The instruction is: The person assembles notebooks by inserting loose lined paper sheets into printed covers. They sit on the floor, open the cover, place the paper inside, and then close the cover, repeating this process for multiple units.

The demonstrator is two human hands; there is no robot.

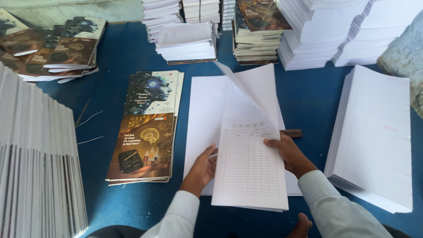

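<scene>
Head view | your right hand (288,154) pinches the index-page bundle (249,169) at its right edge | left hand (203,167) lies open against its left edge | long axis runs away from you

left side: tall paper stack (37,163) walls off the left edge, no way through
left-centre: cover sheets pile (147,128) lies flat, low; blue strip of table (101,128) between it and the tall stack is open, only thin wires there
centre: white sheets (207,110) flat, lifted page (253,90) stands up over them
right: ruled paper stack (376,136) blocks; blue gap beside it free
back: stacks in the back row (308,31) close the far edge
</scene>
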